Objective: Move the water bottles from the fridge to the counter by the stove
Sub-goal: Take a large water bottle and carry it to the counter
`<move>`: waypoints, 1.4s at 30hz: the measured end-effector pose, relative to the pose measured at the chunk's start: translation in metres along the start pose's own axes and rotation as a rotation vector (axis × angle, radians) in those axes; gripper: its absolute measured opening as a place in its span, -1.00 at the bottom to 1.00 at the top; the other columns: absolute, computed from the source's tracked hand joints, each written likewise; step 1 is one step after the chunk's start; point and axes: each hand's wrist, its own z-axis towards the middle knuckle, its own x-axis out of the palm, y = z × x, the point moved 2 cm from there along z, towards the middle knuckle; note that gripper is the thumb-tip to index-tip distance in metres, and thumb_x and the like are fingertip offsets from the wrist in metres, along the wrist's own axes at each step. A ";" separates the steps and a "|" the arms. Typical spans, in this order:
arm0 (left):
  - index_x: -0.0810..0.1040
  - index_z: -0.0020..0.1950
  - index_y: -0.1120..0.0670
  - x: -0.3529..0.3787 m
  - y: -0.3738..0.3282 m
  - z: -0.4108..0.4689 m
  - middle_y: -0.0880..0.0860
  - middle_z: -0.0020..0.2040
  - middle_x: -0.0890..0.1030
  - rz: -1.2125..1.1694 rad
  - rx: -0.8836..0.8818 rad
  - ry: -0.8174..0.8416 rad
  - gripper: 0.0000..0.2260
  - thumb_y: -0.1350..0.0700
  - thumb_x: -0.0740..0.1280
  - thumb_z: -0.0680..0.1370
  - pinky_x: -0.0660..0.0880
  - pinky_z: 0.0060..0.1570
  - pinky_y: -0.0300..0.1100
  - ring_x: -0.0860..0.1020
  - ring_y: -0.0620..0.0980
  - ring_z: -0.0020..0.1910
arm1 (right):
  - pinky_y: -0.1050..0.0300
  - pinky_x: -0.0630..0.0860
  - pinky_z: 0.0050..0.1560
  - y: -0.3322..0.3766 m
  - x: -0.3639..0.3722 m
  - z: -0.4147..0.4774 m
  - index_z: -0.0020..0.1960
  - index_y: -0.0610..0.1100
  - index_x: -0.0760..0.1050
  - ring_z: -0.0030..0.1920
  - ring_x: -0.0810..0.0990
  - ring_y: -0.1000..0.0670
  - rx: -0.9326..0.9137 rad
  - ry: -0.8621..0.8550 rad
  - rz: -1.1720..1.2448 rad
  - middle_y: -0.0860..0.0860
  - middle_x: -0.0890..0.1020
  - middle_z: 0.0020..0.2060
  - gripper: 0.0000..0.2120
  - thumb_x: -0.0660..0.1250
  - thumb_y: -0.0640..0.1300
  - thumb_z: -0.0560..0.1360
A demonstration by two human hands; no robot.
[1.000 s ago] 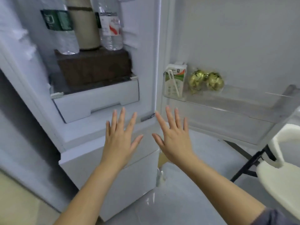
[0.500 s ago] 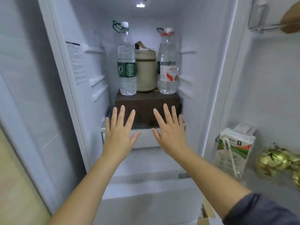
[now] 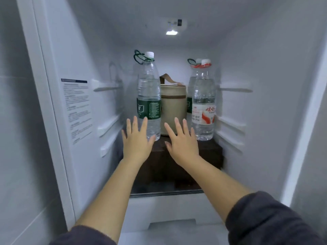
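Three water bottles, as far as I can count, stand inside the fridge (image 3: 269,64), so none has reached the counter by the stove, which is out of view; by my reading the whole carrying job lies ahead. Both hands are empty, fingers straight and spread. The left hand (image 3: 137,142) is raised in front of the lower part of the green-label bottle (image 3: 149,96); its fingertips overlap the bottle, though I cannot tell whether they touch it. The right hand (image 3: 182,142) is up just beside the left, with the red-label bottle (image 3: 203,106) a little beyond its fingertips, toward the little-finger side. A third bottle (image 3: 189,89), also green-labelled, stands directly behind the red-label one and is mostly hidden by it; I judge it awkward to reach until the front one is out. Straight beyond the gap between the two hands sits a beige pouch (image 3: 173,110) with a strap, close between the bottles, so a grasp on either front bottle has little room on that side. All of these stand on a dark box (image 3: 208,154) that lies just past the palms. Under the forearms is a white drawer (image 3: 159,209), high above the fingertips the fridge lamp (image 3: 171,32), and out past the left hand's little finger a printed sticker (image 3: 77,106) on the side wall.
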 end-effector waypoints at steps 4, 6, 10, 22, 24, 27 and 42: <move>-0.09 0.60 -0.06 0.016 0.001 0.028 0.10 0.61 -0.05 -0.196 -0.069 0.012 -0.33 -0.15 0.20 0.61 -0.01 0.50 0.20 -0.13 0.14 0.57 | -0.23 -0.02 0.53 -0.007 0.013 0.029 0.59 0.13 -0.21 0.57 -0.21 -0.21 0.025 0.027 -0.025 -0.09 -0.19 0.59 -0.39 0.03 0.13 0.66; -0.12 0.60 -0.05 0.020 0.004 0.039 0.12 0.60 0.01 -0.249 -0.087 -0.008 -0.27 -0.14 0.26 0.59 0.06 0.49 0.18 -0.04 0.16 0.57 | -0.24 -0.02 0.52 -0.010 0.018 0.037 0.59 0.14 -0.22 0.57 -0.20 -0.22 0.032 0.037 -0.036 -0.09 -0.19 0.59 -0.38 0.04 0.14 0.65; -0.10 0.59 -0.04 0.026 0.006 0.054 0.16 0.49 0.25 -0.415 -0.139 -0.036 -0.15 -0.07 0.42 0.50 0.39 0.30 0.16 0.34 0.19 0.41 | -0.27 -0.03 0.51 -0.015 0.023 0.049 0.58 0.16 -0.24 0.57 -0.22 -0.22 0.011 0.064 -0.065 -0.08 -0.22 0.58 -0.35 0.05 0.19 0.64; 0.23 0.42 0.10 0.034 0.016 0.068 0.11 0.31 0.51 -0.604 -0.295 0.077 -0.20 -0.10 0.56 0.34 0.47 0.13 -0.08 0.51 0.13 0.26 | -0.26 -0.10 0.53 -0.028 0.045 0.060 0.57 0.16 -0.31 0.54 -0.35 -0.19 0.016 0.305 0.076 0.02 -0.46 0.50 -0.34 0.00 0.24 0.63; 0.26 0.38 0.09 0.030 0.015 0.063 0.09 0.27 0.53 -0.596 -0.283 0.067 -0.24 -0.10 0.55 0.33 0.48 0.06 -0.11 0.53 0.11 0.22 | -0.26 -0.10 0.53 -0.028 0.045 0.061 0.57 0.15 -0.31 0.54 -0.36 -0.18 0.014 0.334 0.085 0.03 -0.49 0.48 -0.33 0.00 0.24 0.63; 0.29 0.34 0.07 0.020 0.013 0.054 0.05 0.24 0.54 -0.593 -0.270 0.076 -0.27 -0.10 0.56 0.31 0.44 -0.04 -0.17 0.54 0.07 0.18 | -0.27 -0.08 0.53 -0.028 0.044 0.062 0.57 0.14 -0.32 0.54 -0.36 -0.16 0.012 0.370 0.096 0.03 -0.52 0.46 -0.32 0.01 0.25 0.63; 0.30 0.32 -0.04 0.007 0.019 0.019 -0.11 0.15 0.52 -0.721 -0.202 0.137 -0.29 -0.15 0.57 0.30 0.44 0.07 -0.20 0.51 -0.11 0.07 | -0.18 0.20 0.49 -0.026 0.026 0.058 0.59 0.05 0.01 0.58 0.00 -0.09 -0.004 0.088 0.372 -0.03 -0.01 0.60 -0.39 0.19 -0.09 0.62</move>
